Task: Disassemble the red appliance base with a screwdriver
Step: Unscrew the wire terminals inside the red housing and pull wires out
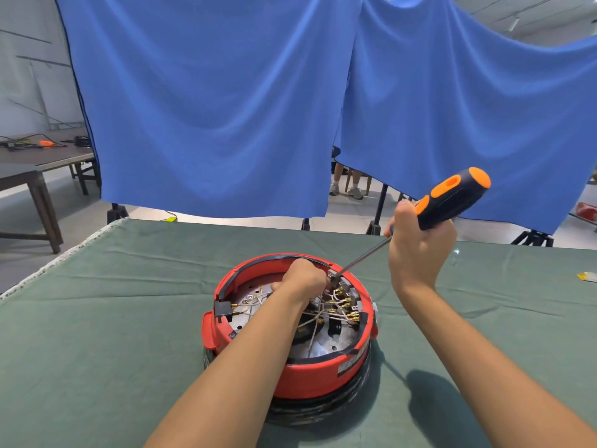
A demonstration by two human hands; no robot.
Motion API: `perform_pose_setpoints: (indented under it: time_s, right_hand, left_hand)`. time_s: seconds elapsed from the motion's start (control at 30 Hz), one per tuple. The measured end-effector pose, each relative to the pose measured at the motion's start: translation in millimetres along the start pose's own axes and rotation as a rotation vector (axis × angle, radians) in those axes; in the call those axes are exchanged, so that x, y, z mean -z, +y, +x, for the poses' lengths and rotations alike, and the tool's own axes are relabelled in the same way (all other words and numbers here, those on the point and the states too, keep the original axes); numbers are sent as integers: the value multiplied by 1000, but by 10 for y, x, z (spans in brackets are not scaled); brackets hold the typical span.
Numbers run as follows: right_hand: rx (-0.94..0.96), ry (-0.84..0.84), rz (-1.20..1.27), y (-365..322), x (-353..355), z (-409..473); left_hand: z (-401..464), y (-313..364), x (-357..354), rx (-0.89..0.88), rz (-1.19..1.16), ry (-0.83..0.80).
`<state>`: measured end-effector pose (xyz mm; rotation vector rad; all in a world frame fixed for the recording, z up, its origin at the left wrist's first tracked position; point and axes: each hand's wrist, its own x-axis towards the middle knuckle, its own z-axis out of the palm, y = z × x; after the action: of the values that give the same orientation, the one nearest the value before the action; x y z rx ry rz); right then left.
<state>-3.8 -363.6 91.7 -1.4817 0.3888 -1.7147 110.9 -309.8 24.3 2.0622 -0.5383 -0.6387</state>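
Resting on the green cloth-covered table (129, 286), round red plastic appliance base (310, 376) lay opened, left hand (303, 276) clenched among its white wires (326, 310), right hand (420, 250) gripping the orange-and-black-handled screwdriver (449, 198), tip down at the far inner rim.

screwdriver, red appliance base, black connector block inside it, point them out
screwdriver (452, 197), head view, on the black and orange handle
red appliance base (310, 378), head view, on the near outer wall
black connector block (223, 309), head view, on its top face
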Motion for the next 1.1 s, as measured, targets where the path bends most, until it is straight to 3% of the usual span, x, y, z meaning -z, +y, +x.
perform_pose_setpoints:
  time_s: [0.5,0.73,0.9,1.1]
  right_hand:
    - [-172,156,22,147,31,263]
    - [53,-30,33,-31,47,23]
    - [82,-48,-45,-88,23,-74]
    - [81,-47,-49,-111,66,-108]
  left_hand:
    - [7,-40,22,-53,17,-8]
    - [-30,-14,14,-41,-34,68]
    - [-59,9,4,-43,-39,104]
    - [-70,19,19,-45,11,35]
